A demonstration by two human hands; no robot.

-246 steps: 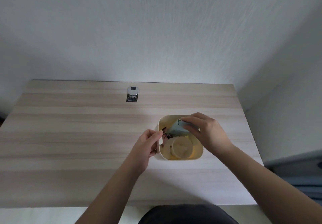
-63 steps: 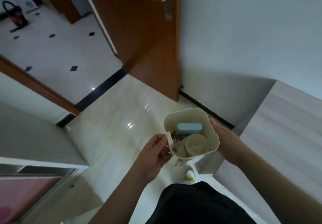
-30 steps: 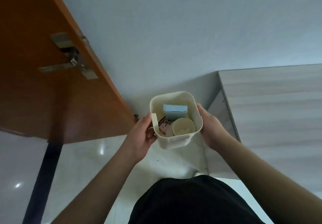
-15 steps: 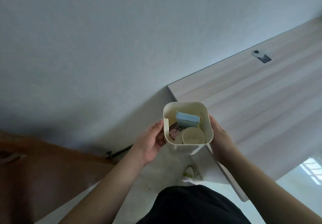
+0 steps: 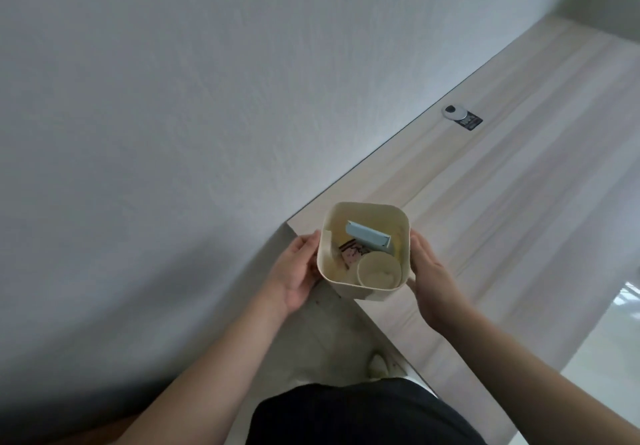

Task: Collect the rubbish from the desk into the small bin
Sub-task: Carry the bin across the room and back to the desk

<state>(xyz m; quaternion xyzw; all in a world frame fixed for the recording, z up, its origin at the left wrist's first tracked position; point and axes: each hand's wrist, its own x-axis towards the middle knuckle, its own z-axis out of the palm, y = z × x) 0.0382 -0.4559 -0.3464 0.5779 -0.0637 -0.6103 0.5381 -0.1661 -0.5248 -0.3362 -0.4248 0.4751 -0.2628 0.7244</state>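
I hold a small cream bin (image 5: 349,287) in the air between both hands, over the near left corner of the light wood desk (image 5: 502,209). My left hand (image 5: 294,271) presses its left wall and my right hand (image 5: 427,273) its right wall. Inside the bin lie a pale blue carton (image 5: 367,239), a pink and dark wrapper (image 5: 351,254) and a round cream paper cup (image 5: 379,269).
A small white disc on a black label (image 5: 462,117) lies on the desk near the wall. The grey wall (image 5: 173,115) runs along the desk's far edge. Pale tiled floor (image 5: 332,344) and a shoe (image 5: 379,365) show below the bin.
The view has swung from the door back toward the desk. The bin, still held in both hands, has moved over the desk's corner.
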